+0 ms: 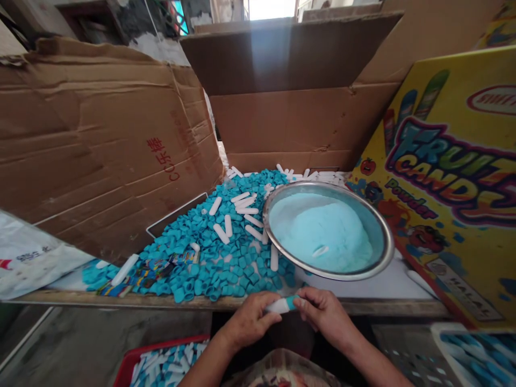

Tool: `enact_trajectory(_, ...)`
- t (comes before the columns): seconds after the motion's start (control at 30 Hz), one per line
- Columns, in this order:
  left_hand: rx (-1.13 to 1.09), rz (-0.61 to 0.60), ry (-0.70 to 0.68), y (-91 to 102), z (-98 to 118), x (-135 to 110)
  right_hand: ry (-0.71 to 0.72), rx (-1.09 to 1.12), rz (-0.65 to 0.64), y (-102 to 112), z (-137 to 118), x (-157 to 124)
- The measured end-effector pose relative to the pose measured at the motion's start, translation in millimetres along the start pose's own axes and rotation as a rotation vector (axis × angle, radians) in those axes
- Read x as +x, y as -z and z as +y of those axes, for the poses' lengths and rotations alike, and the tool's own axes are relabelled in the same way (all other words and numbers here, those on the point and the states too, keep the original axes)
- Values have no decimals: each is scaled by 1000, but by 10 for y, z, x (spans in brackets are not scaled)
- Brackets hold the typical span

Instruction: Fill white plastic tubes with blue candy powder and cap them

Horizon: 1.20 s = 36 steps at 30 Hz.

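Between my two hands, just in front of the table edge, is a white plastic tube [277,307] with a teal cap [291,302] on its right end. My left hand [255,317] is closed round the white body. The fingers of my right hand [322,312] pinch the teal cap. Beyond them a steel bowl [387,257] holds a mound of pale blue powder [326,231], with a small white piece lying in it. A heap of loose teal caps [237,269] covers the table to the left, and several white tubes [221,234] lie on top.
Cardboard walls [282,123] stand behind and left of the heap. A yellow printed carton [463,177] leans at the right. Below the table [342,290] are a red crate [129,361] of capped tubes and a white basket [441,336] of blue pieces. A white bag [36,258] lies left.
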<state>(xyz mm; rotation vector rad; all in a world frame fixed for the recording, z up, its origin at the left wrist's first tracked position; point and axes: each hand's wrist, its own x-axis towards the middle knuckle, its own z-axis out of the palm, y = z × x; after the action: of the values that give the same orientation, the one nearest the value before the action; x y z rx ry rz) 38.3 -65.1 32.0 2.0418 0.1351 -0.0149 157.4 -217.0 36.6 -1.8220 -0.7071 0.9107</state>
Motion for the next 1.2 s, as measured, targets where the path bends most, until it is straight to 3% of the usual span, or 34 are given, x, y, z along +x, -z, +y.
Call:
enact_trajectory(0.23,-34,-45,53,-47,24,42,-175,220,-166,3,114,38)
enact_trajectory(0.5,312,-82,10,-207,39,20,-242,257,-159,22,53,-66)
enact_trajectory(0.7,300,-121,-22,-260,-11,-15,-215,267,-190,-16,31,-90)
enact_trajectory(0.93,321,-140,8,-336,-107,-92,-272,272,-141,-218,206,-163)
enact_trajectory(1.03,274,-126,33,-185,-105,-101,-187,71,-95,-134,269,-159)
enact_trajectory(1.13,216,11,91,23,-76,-71,-6,-402,161,81,301,-74)
enact_trajectory(1.2,203,73,121,110,-45,-35,31,-728,281,188,313,8)
